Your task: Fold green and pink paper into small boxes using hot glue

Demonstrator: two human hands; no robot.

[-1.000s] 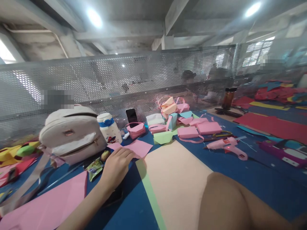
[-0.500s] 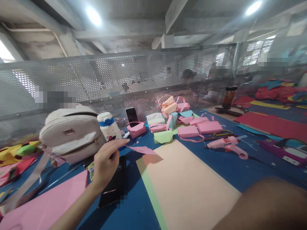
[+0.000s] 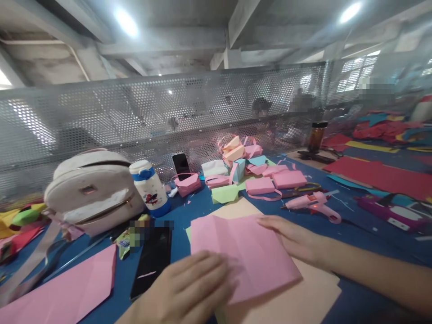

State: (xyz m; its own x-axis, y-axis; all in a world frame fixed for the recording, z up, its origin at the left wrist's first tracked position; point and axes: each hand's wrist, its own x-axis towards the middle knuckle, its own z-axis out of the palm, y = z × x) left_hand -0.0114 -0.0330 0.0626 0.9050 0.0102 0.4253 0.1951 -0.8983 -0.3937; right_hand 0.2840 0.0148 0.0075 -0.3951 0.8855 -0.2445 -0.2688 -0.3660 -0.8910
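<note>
A pink sheet of paper with fold creases is held tilted over a stack of peach paper. My right hand grips its right side, fingers at the upper edge and the rest behind the sheet. At the lower left, my left hand is closed over the sheet's near edge, its fingertips slightly blurred. Left of that hand lies a black phone with a pink scrap on it. Another large pink sheet rests at the far left.
Small folded paper bags pile up near the perforated metal screen. To the right lies a pink glue gun, its light red. A white backpack and a bottle stand on the left. Red sheets lie far right.
My left hand has come down and right from beside the bottle. My right hand has moved in from the lower right. A creased pink sheet is now between them above the peach paper.
</note>
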